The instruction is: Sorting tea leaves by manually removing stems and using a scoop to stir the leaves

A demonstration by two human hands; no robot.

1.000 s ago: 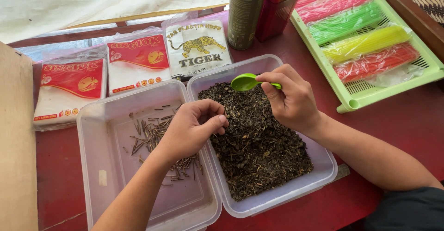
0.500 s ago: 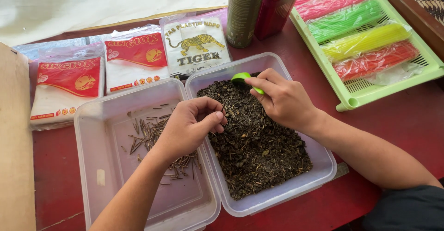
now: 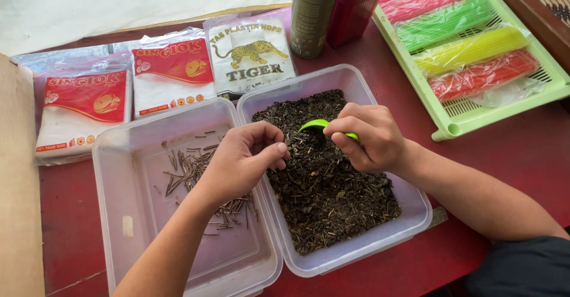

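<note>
Over the clear tub of dark dried leaves point(image 3: 332, 202), the right hand point(image 3: 368, 136) is clamped on a small green scoop point(image 3: 314, 125), its bowl dipped into the leaves near the tub's middle. The left hand point(image 3: 240, 163) hovers at the tub's left rim with fingers curled and pinched together; whether a stem is caught between them cannot be told. Left of that tub sits a second clear tub point(image 3: 136, 226) holding thin stems point(image 3: 193, 175). A hard flick of the scoop could throw leaves over the tub's rim onto the red worktop point(image 3: 510, 148).
</note>
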